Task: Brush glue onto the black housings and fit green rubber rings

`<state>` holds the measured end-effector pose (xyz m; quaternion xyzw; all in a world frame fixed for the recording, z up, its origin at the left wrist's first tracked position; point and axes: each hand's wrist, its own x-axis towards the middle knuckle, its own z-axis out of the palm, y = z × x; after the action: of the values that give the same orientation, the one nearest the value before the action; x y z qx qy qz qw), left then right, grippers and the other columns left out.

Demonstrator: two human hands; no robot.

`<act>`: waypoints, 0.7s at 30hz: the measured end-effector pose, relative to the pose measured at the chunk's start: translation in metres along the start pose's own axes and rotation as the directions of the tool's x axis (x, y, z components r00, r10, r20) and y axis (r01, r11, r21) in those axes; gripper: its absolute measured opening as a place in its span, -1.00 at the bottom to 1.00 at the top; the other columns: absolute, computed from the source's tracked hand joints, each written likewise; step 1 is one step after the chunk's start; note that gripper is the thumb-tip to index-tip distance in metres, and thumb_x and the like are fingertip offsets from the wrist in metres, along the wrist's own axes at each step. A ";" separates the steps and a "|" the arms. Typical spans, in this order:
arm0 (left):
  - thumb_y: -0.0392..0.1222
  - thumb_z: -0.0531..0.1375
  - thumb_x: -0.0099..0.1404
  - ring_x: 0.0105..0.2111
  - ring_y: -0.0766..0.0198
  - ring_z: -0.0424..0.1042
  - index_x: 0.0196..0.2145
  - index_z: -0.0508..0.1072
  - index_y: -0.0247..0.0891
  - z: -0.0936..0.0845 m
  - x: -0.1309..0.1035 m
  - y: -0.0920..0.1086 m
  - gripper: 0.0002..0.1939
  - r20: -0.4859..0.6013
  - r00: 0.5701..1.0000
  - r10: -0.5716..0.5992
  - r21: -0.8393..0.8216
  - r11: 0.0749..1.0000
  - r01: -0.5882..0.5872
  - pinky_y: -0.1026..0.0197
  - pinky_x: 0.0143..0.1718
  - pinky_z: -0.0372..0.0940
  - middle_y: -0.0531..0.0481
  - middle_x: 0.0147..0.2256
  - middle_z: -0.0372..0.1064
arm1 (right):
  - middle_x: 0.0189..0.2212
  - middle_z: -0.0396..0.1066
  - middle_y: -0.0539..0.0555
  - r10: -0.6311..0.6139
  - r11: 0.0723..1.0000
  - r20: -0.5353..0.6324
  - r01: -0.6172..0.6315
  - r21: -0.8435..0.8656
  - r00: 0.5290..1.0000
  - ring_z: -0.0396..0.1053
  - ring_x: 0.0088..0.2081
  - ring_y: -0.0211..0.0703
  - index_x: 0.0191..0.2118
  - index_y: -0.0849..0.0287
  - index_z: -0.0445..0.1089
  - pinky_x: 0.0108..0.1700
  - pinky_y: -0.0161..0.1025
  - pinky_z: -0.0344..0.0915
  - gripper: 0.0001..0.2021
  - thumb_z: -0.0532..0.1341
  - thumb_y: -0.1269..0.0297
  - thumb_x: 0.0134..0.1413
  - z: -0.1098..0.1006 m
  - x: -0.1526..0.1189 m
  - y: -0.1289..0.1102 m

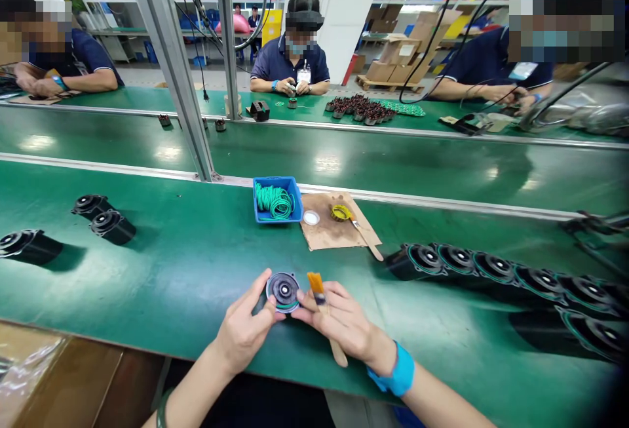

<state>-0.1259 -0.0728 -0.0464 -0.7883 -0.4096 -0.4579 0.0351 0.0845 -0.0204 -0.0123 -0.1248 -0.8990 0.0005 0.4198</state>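
My left hand is closed on a black round motor housing, gripping its left and near edge above the green bench. The housing's face is turned up, and part of a green rubber ring shows along its near right rim. From the right, the fingertips of my right hand touch that same rim. A paint brush is tucked between the right hand's fingers, its orange bristles pointing up and away and its wooden handle end below the palm.
A blue bin of green rings sits ahead, beside cardboard bearing a yellow-rimmed tin, a second brush and a white lid. Similar housings line the right; three stand left. A metal post rises ahead.
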 end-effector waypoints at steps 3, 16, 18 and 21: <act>-0.51 0.13 0.31 0.12 0.03 0.40 -0.23 0.47 -0.32 0.003 0.000 0.003 -0.81 -0.010 0.999 0.045 0.013 0.999 -0.045 0.16 -0.07 0.52 -0.24 0.38 -0.11 | -0.46 0.57 0.15 -0.023 1.000 -0.002 0.023 0.004 1.000 0.44 -0.48 -0.19 -0.38 0.21 0.37 -0.31 -0.17 0.38 -0.74 0.06 0.56 0.31 0.002 -0.004 -0.008; -0.13 0.36 0.17 -0.04 0.05 0.45 0.04 0.29 -0.25 0.004 0.001 0.008 -0.47 -0.004 0.902 -0.433 -0.204 0.883 0.423 -0.02 -0.03 0.44 -0.20 -0.08 0.40 | -0.62 0.39 -0.04 0.728 0.505 -0.034 -0.502 0.702 0.685 0.30 -0.57 -0.24 -0.09 0.06 0.44 -0.49 -0.28 0.29 -0.69 0.05 0.02 0.36 -0.019 0.004 -0.019; -0.11 0.34 0.20 -0.04 0.06 0.43 0.10 0.25 -0.25 0.004 0.002 0.009 -0.43 0.020 0.897 -0.442 -0.171 0.882 0.438 -0.01 -0.04 0.43 -0.20 -0.07 0.36 | -0.65 0.29 -0.06 0.747 0.490 -0.008 -0.542 0.683 0.665 0.20 -0.61 -0.28 -0.05 0.06 0.47 -0.53 -0.30 0.20 -0.64 0.04 -0.02 0.35 -0.021 0.001 -0.022; -0.10 0.32 0.21 -0.03 0.06 0.42 0.13 0.22 -0.25 0.004 0.003 0.009 -0.41 0.053 0.891 -0.450 -0.156 0.878 0.453 0.00 -0.03 0.42 -0.20 -0.04 0.34 | -0.67 0.21 -0.06 0.777 0.465 0.025 -0.600 0.651 0.629 0.16 -0.62 -0.28 -0.05 0.10 0.50 -0.56 -0.30 0.15 -0.60 0.05 -0.03 0.35 -0.022 -0.001 -0.024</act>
<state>-0.1166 -0.0755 -0.0434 -0.6748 -0.5430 -0.4796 -0.1406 0.0959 -0.0458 0.0035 -0.3384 -0.6497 0.4404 0.5191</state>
